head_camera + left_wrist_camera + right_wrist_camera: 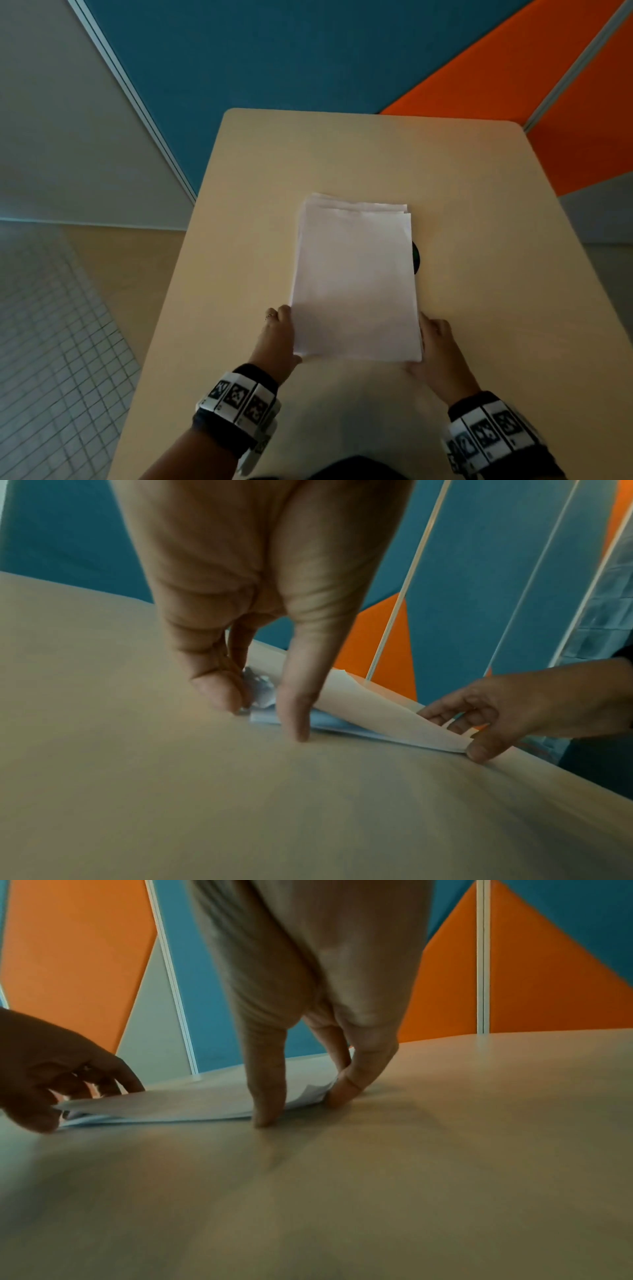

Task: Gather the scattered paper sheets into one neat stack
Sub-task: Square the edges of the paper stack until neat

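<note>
A stack of white paper sheets (356, 281) lies lengthwise in the middle of the beige table (239, 240), its far edges slightly fanned. My left hand (287, 330) grips the stack's near left corner, and my right hand (429, 342) grips the near right corner. In the left wrist view the left hand (260, 715) has its thumb at the near edge and curled fingers at the side, with the top sheets (369, 712) bowed upward. The right wrist view shows the right hand (303, 1108) pinching its corner of the stack (192, 1104) the same way.
A small black round object (416, 257) peeks out from under the stack's right edge. Blue (274, 51) and orange (565, 102) partition panels stand behind the table. The table's left edge drops to a tiled floor (51, 342).
</note>
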`<state>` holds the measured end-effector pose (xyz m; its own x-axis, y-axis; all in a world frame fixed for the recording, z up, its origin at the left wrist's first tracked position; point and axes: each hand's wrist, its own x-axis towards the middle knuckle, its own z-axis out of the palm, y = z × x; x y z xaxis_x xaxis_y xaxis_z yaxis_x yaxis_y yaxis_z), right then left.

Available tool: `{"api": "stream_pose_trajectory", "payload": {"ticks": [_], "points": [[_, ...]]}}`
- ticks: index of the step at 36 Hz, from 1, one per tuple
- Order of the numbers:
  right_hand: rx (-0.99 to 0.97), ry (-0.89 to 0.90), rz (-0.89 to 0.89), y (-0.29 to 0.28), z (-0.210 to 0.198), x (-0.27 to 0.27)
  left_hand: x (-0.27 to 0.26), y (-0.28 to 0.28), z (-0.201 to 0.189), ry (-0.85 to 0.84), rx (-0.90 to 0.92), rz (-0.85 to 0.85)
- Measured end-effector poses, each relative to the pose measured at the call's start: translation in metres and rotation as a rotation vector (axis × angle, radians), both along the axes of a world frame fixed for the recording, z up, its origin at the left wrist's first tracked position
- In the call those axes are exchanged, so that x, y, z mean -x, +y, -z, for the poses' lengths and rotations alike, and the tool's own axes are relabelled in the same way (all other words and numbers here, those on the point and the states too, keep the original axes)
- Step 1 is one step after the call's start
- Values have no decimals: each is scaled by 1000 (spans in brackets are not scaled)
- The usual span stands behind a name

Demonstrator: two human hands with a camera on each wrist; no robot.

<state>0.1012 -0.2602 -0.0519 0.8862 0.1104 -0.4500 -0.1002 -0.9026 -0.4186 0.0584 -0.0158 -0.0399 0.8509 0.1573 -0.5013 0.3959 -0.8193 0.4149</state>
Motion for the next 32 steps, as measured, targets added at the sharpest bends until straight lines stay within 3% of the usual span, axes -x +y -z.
{"api": "stream_pose_trajectory", "payload": {"ticks": [8,18,29,32], "points": [[16,-47,30,1,0,6,-3,-1,1,-53,17,-103],[35,-15,64,2,-2,10,-4,-5,-1,-44,51,-117],[53,4,-17,-10,-6,8,0,-5,1,-36,-10,3],[161,34,-143,-17,-13,-13,-10,4,-12,28,-43,89]]}}
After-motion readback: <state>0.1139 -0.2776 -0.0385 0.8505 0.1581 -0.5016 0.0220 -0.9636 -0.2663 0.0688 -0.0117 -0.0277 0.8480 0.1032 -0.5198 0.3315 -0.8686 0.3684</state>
